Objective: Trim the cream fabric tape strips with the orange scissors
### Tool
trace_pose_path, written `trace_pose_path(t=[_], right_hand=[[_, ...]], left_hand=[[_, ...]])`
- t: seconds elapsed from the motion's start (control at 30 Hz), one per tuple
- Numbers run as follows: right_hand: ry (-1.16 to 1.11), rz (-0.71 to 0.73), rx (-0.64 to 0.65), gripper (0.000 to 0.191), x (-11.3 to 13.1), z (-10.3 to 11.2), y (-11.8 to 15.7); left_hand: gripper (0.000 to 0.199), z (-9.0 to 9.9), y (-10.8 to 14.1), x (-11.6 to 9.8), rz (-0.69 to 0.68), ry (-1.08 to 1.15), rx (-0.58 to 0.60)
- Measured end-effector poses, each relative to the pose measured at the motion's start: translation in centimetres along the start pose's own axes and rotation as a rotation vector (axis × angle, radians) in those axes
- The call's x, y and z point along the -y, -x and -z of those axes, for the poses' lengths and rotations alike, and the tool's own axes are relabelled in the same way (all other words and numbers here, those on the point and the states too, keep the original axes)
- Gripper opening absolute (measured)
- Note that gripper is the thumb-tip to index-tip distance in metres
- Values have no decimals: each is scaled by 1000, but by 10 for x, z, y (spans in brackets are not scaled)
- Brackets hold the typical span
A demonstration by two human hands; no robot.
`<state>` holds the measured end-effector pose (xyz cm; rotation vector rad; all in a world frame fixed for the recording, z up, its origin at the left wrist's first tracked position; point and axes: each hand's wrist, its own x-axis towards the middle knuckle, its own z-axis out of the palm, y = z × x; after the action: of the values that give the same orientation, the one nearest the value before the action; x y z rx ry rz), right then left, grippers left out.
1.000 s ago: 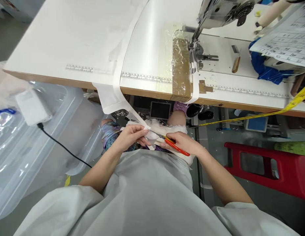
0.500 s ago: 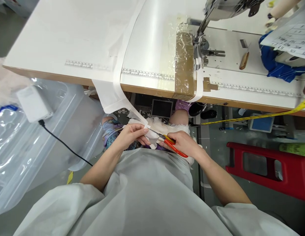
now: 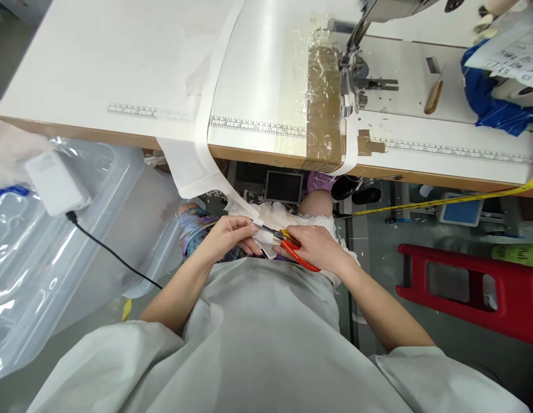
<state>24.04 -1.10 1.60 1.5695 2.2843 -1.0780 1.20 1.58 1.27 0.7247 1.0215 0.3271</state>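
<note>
My left hand (image 3: 235, 234) pinches the end of a white fabric strip (image 3: 206, 172) above my lap. The strip hangs down over the table's front edge. My right hand (image 3: 313, 246) is closed around scissors (image 3: 300, 258) with red and yellow handles. Their blades point left, at the white material beside my left fingertips. Whether the blades are parted is too small to tell. Pale fabric pieces (image 3: 279, 215) lie across my lap beneath both hands.
Ahead is a white table (image 3: 133, 69) with a sewing machine (image 3: 356, 63) and a wooden-handled tool (image 3: 434, 97). Clear plastic bins (image 3: 107, 229) with a white device (image 3: 58, 182) stand left. A red stool (image 3: 502, 292) is at right, below a yellow tape measure (image 3: 438, 203).
My right hand and the scissors have shifted slightly left, closer to my left hand. The left hand keeps its pinch. The view has moved a little.
</note>
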Motion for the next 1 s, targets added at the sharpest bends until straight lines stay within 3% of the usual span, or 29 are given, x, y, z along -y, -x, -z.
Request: trace_pose_path(t=[0.23, 0.37, 0.5, 0.63, 0.7, 0.77, 0.83, 0.9, 1.0], right_hand=[[-174, -34, -39, 57, -9, -8, 2], [-545, 22, -43, 50, -10, -6, -2], [-882, 106, -160, 39, 6, -13, -16], [-762, 123, -359, 28, 15, -17, -21], [-652, 114, -478, 26, 10, -13, -14], [-608, 73, -559, 24, 0, -6, -2], [-655, 13, -603, 25, -13, 1, 10], [-722, -62, -656, 28, -24, 7, 21], [-799, -170, -727, 30, -44, 11, 38]], left_hand=[[44, 3, -1, 2, 23, 1, -5], [43, 3, -1, 0, 26, -16, 19], [51, -9, -2, 1, -12, -19, 84], [46, -10, 5, -12, -91, -146, 139], [38, 3, 12, -35, -240, -388, -59], [33, 22, 19, -69, -443, -723, -415], [34, 39, 22, -105, -553, -1068, -724], [35, 50, 14, -137, -469, -1369, -832], [33, 54, -14, -168, -244, -1655, -821]])
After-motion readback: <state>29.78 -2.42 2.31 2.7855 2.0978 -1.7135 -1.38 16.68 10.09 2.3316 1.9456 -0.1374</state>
